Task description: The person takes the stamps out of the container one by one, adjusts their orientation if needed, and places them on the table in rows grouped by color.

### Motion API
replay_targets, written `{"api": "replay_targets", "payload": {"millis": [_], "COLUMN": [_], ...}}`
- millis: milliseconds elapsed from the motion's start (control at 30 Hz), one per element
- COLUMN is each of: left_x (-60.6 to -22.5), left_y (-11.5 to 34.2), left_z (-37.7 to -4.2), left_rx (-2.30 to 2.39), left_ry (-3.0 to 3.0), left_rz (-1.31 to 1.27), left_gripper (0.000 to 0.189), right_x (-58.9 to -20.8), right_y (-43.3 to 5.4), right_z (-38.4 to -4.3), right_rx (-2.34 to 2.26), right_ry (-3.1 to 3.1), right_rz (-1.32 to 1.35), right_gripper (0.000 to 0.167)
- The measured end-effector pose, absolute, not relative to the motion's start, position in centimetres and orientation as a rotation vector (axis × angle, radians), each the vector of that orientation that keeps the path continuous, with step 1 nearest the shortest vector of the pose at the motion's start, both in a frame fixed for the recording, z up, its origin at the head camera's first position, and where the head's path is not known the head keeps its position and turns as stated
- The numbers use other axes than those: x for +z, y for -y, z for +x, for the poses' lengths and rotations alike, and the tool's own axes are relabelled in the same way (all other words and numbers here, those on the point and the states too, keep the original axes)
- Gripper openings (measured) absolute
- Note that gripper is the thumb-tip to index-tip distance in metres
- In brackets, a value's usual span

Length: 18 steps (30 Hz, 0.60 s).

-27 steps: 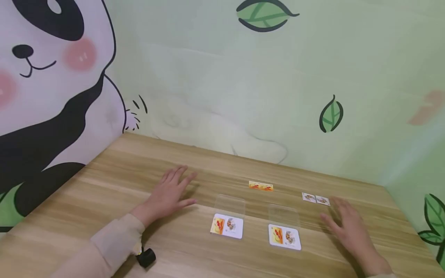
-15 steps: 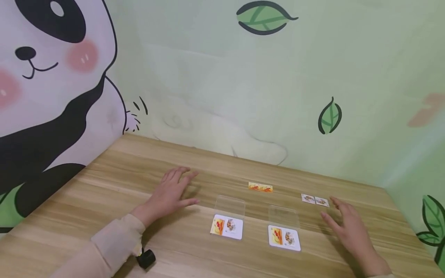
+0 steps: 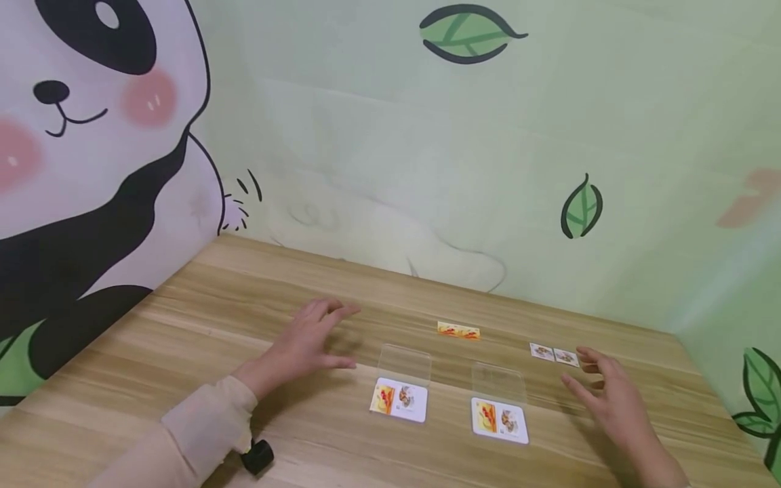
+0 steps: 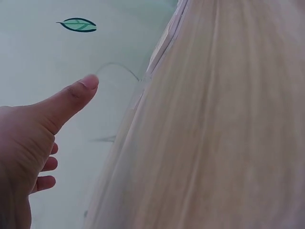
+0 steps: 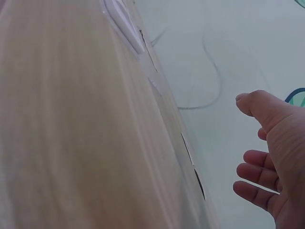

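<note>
**Your left hand and right hand spread above a wood-grained tabletop**

At far left, a smooth painted panda with bold black outlines covers the wall. Next, your left hand reaches from a pale cloth sleeve, fingers loosely extended, thumb well apart. Just right of it lies a flat white card, round-cornered, its left part printed yellow; a clear, glossy panel sits beyond. Farther back, a thin yellow-orange strip. Then a matching white card with its own transparent panel. Two small white squares lie side by side near your right fingertips. Your right hand is gently curved, thumb apart from fingers.
</note>
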State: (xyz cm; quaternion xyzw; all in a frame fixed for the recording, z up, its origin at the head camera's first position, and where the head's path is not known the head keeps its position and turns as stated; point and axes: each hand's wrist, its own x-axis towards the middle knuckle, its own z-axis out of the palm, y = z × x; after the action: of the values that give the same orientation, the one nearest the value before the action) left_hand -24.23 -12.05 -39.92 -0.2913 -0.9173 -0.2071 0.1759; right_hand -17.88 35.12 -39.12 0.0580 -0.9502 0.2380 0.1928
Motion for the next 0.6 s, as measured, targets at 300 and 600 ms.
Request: {"api": "replay_targets", "payload": {"millis": [300,600], "left_x": [-39.6,-39.2], "left_y": [11.6,11.2], "left_z": [-23.8,-23.4], "left_rx": [-0.651,-0.771], "left_ry": [2.6,2.637], "left_rz": [-0.858,-0.893], "left_gripper": [0.088,0.082], "right_x": [-38.6,-37.8], "right_y": [-34.5,-33.2], "right_z": [-17.7,-17.6], "right_rx": [0.75,0.814], "right_ry": [2.636,2.64], "right_rz": [0.171,0.223], "right_gripper": [0.051,0.05]}}
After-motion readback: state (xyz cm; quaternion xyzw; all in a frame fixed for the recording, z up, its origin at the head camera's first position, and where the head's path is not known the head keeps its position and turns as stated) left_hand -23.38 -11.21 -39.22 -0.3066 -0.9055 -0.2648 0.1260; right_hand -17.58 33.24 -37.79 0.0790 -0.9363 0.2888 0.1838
